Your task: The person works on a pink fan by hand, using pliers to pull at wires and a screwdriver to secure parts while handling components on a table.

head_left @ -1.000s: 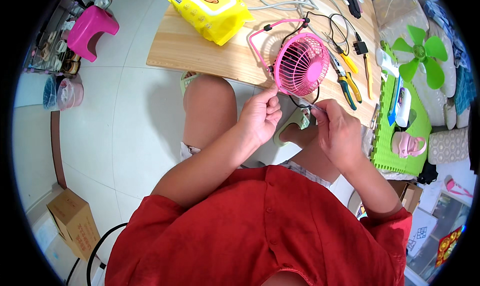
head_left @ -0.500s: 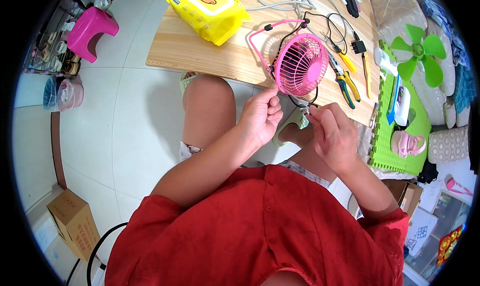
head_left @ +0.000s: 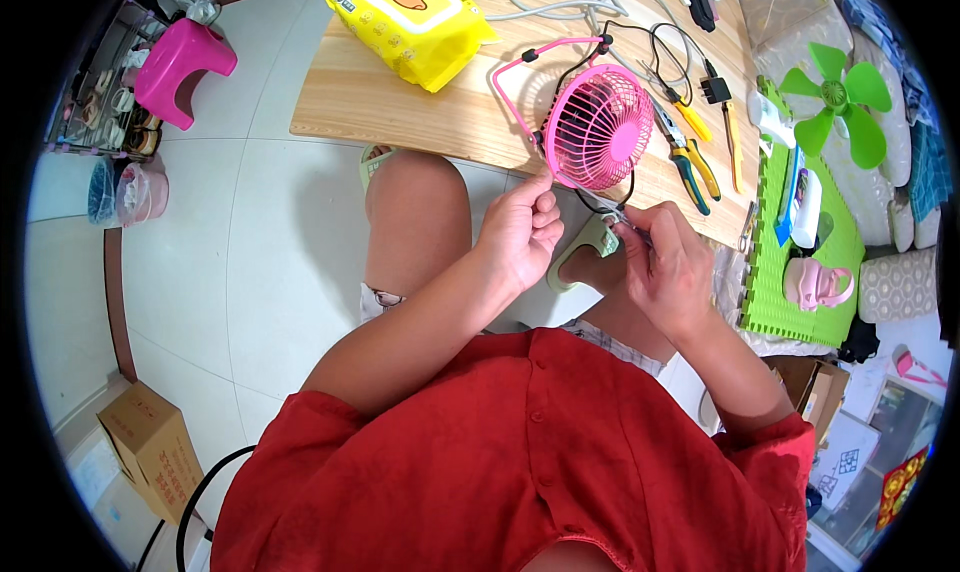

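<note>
A small pink desk fan [head_left: 598,127] with a round wire guard and tilted pink stand stands at the table's near edge. My left hand [head_left: 518,230] is closed, thumb and index finger pinching the lower left of the fan's rim, the other fingers curled. Close to the rim's bottom, my right hand [head_left: 668,262] is closed around a thin, pale, shiny piece [head_left: 606,206] that reaches toward the fan. Its kind is too small to make out. A black cord loops down between the fan and my right hand. Beside the fan lie yellow-and-green pliers [head_left: 690,167].
On the wooden table [head_left: 400,122] are a yellow wipes pack [head_left: 410,27], grey cables, a yellow-handled screwdriver [head_left: 692,120], a black plug [head_left: 714,89] and a yellow utility knife [head_left: 734,147]. Green foam mats [head_left: 770,292] and a green fan blade [head_left: 836,97] are at the right.
The thin pale piece at my right hand now shows longer, reaching toward the fan's rim. My right hand has turned slightly; the fan has shifted a little left, and my left hand keeps its pinch.
</note>
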`<move>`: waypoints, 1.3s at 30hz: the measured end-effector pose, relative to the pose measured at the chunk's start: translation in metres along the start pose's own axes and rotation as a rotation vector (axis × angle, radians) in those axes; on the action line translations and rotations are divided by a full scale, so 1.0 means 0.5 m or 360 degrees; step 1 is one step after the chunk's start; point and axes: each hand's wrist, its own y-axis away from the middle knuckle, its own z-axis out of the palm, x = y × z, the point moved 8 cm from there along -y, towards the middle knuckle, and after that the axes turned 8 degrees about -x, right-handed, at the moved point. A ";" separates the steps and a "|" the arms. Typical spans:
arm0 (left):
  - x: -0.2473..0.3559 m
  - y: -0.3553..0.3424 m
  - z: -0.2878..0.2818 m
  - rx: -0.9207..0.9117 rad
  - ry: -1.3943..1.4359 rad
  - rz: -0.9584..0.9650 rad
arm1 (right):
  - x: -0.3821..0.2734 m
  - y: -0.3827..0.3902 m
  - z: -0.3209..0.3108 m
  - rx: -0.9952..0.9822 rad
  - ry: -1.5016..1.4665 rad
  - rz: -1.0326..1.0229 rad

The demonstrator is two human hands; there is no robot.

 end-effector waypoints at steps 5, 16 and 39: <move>0.001 0.001 -0.002 0.0008 0.0008 0.0007 | -0.003 -0.002 0.003 -0.0018 0.0007 -0.0001; 0.001 0.001 -0.004 0.0032 0.0031 -0.0003 | -0.002 -0.003 0.007 -0.0063 0.0037 -0.0013; 0.011 -0.013 0.013 -0.0132 -0.0247 0.0042 | 0.013 -0.035 -0.005 -0.0183 -0.0273 0.0399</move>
